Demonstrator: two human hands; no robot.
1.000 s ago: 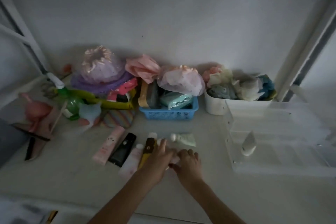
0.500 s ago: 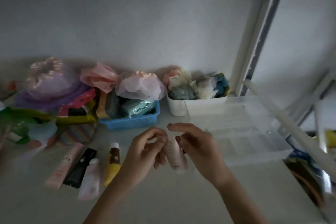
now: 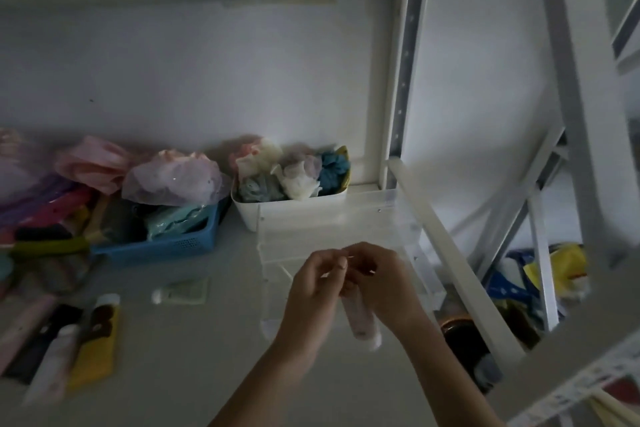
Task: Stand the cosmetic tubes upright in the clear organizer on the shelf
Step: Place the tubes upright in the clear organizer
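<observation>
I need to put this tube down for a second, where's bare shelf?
Bare shelf lies in front, between the yellow tube and your left hand, and behind the green tube, before the blue basket. The left edge and back row are crowded.

Count: six tubes – one pale tube (image 3: 362,321) held in two hands, left hand (image 3: 313,288) and right hand (image 3: 381,282), one green tube (image 3: 183,292) lying alone, four in a row (image 3: 65,340) at left – plus one clear organizer (image 3: 332,229), one blue basket (image 3: 162,246), one white bin (image 3: 294,204).
</observation>
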